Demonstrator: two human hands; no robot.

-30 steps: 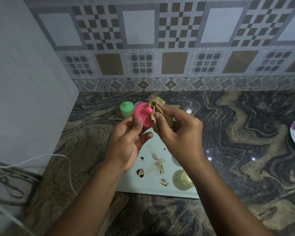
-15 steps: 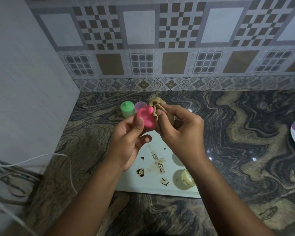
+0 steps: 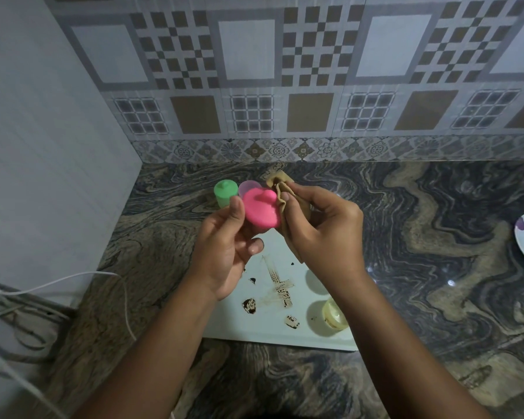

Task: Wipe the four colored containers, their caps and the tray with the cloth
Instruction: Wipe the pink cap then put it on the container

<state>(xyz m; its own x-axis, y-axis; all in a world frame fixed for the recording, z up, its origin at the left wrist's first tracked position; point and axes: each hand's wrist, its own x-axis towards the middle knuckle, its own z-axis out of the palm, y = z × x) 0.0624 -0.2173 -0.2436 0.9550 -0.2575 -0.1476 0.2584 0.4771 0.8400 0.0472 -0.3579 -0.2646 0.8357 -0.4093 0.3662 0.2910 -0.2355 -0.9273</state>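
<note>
A pink cap (image 3: 260, 212) is held above the worktop (image 3: 436, 237), left hand (image 3: 224, 252) fingers clamped on it. The right hand (image 3: 321, 234) pinches a tan cloth (image 3: 280, 192) against its edge. Behind stands a capped green container (image 3: 223, 192). Below, the white tray (image 3: 270, 297) shows brown smears, so much wiping seems left.

Dim and flat overall, with a cool indoor cast. Small glare points on the polished counter (image 3: 436, 237) at right, hinting at overhead light. Soft shadows only, faint under the hands. Centre fairly sharp; grainy in the dark forearms. Wide-angle bend at the edges, tile lines on the wall (image 3: 285, 71) bowing outward. Lower left corner blurred.
</note>
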